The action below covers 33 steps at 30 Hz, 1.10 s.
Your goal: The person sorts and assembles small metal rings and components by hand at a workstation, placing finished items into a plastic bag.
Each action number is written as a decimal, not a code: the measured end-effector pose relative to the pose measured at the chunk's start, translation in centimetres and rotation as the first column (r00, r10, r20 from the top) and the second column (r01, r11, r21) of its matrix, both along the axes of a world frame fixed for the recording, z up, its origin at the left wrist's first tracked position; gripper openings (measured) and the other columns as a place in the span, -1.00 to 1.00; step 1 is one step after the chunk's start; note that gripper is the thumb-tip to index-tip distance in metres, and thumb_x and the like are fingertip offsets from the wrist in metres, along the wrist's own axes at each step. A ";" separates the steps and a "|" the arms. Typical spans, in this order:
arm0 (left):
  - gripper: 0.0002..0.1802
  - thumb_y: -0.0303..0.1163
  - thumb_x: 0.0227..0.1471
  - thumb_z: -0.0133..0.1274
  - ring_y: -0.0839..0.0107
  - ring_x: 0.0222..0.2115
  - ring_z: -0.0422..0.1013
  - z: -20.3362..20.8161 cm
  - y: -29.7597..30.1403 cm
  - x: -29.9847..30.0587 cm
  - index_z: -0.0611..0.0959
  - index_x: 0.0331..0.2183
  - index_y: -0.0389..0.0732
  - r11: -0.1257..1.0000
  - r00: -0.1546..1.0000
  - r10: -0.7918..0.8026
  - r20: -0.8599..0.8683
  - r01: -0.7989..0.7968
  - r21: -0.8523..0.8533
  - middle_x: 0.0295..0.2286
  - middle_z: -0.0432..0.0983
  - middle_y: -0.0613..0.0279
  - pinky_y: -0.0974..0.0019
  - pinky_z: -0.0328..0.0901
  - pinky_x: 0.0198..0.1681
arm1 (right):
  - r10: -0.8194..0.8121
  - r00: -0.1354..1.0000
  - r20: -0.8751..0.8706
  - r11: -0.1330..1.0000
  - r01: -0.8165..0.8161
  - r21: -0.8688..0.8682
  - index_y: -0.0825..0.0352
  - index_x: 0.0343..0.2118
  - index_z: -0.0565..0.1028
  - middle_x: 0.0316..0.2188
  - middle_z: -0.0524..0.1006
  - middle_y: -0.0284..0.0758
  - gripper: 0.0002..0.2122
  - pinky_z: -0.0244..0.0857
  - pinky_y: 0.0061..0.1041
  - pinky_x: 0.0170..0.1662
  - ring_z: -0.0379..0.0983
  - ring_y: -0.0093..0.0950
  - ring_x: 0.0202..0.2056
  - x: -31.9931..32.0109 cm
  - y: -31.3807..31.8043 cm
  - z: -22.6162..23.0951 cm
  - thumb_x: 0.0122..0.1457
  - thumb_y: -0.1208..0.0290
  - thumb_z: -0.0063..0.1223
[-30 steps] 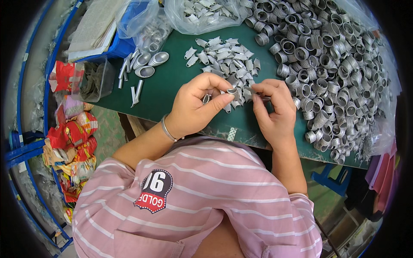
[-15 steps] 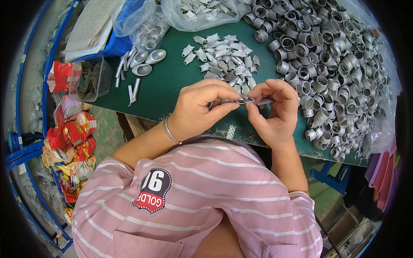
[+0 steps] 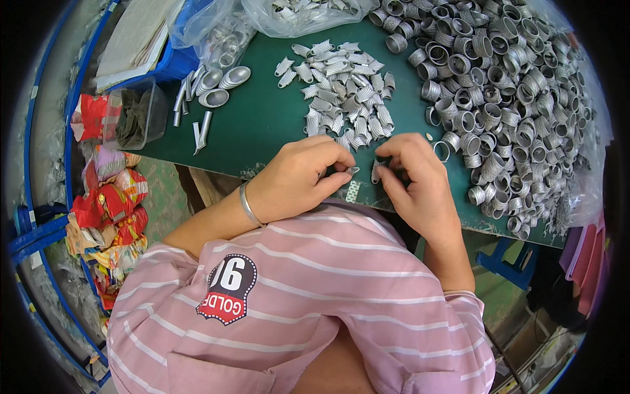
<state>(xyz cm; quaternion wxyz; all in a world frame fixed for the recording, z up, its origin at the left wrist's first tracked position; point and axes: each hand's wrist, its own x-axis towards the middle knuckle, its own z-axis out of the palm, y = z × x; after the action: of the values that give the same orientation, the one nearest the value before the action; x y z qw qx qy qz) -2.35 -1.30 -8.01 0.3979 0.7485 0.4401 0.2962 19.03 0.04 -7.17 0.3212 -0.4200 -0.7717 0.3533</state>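
Tabletop (image 3: 262,118), green, carrying all metal stock. Left hand (image 3: 308,171): grip pinching a small grey piece (image 3: 353,170) between thumb and forefinger. Right hand (image 3: 420,184): grip pinching a ribbed piece (image 3: 376,173), near the first but apart, both by the tabletop's near edge. Beyond: pile of loose ribbed pieces (image 3: 354,92). Right: large heap of rings (image 3: 505,118). Progress, judged: two pieces in work, plenty seemingly left; finished count cannot be told.

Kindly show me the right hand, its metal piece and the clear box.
Right hand (image 3: 417,180): head view, its back.
Metal piece (image 3: 375,173): head view, visible face.
Clear box (image 3: 156,115): head view, right wall.
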 end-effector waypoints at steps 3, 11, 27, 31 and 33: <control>-0.73 -0.59 -0.17 0.19 0.51 -0.57 0.32 0.4 0.0 0.2 0.58 -0.30 -0.26 1.000 1.000 0.006 -0.022 -0.005 0.017 -0.45 0.45 0.24 0.47 0.24 -0.51 | -0.056 0.998 0.005 0.986 0.054 0.156 0.41 -0.27 0.40 -0.39 0.44 -0.19 -0.75 0.30 -0.44 -0.26 0.41 -0.24 -0.34 0.3 0.2 -0.3 -0.05 0.77 -0.02; -0.75 -0.64 -0.17 0.16 0.38 -0.44 0.43 0.8 -0.2 0.1 0.58 -0.32 -0.27 0.999 1.000 0.007 -0.020 -0.006 0.043 -0.39 0.46 0.18 0.39 0.32 -0.40 | -0.314 0.902 -0.295 0.936 0.243 -0.255 0.42 -0.25 0.45 -0.35 0.53 -0.29 -0.79 0.37 -0.62 -0.26 0.49 -0.55 -0.33 0.3 -1.3 -1.0 0.03 0.78 0.01; -0.79 -0.60 -0.25 0.21 0.24 -0.42 0.42 -0.3 0.3 0.1 0.60 -0.44 -0.22 0.961 0.998 -0.050 -0.028 0.056 0.269 -0.45 0.51 0.20 0.28 0.29 -0.31 | -0.203 0.695 -0.689 0.935 -0.072 -0.348 0.47 -0.36 0.55 -0.31 0.46 -0.25 -0.79 0.30 -0.59 -0.17 0.40 -0.49 -0.27 0.6 -1.7 -2.6 -0.11 0.82 0.11; -0.79 -0.61 -0.27 0.22 0.24 -0.41 0.41 -0.4 0.3 0.1 0.59 -0.44 -0.23 0.954 0.999 -0.045 -0.028 0.051 0.296 -0.44 0.51 0.21 0.29 0.29 -0.31 | -0.224 0.656 -0.721 0.945 -0.035 -0.326 0.45 -0.39 0.57 -0.31 0.47 -0.24 -0.79 0.32 -0.59 -0.19 0.41 -0.49 -0.28 0.6 -1.9 -3.2 -0.14 0.81 0.15; -0.78 -0.61 -0.28 0.22 0.25 -0.41 0.41 -0.5 0.4 0.1 0.59 -0.45 -0.23 0.948 0.999 -0.042 -0.030 0.050 0.314 -0.43 0.51 0.21 0.29 0.29 -0.31 | -0.259 0.625 -0.737 0.936 -0.025 -0.350 0.45 -0.40 0.57 -0.31 0.47 -0.24 -0.79 0.33 -0.58 -0.20 0.42 -0.48 -0.29 0.8 -2.1 -3.4 -0.15 0.81 0.16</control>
<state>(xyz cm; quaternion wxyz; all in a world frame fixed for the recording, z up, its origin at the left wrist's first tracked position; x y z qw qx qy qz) -2.26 -0.93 -8.52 0.2753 0.8157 0.3742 0.3447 19.81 -2.06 -10.55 0.5685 -0.3250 -0.4599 0.5997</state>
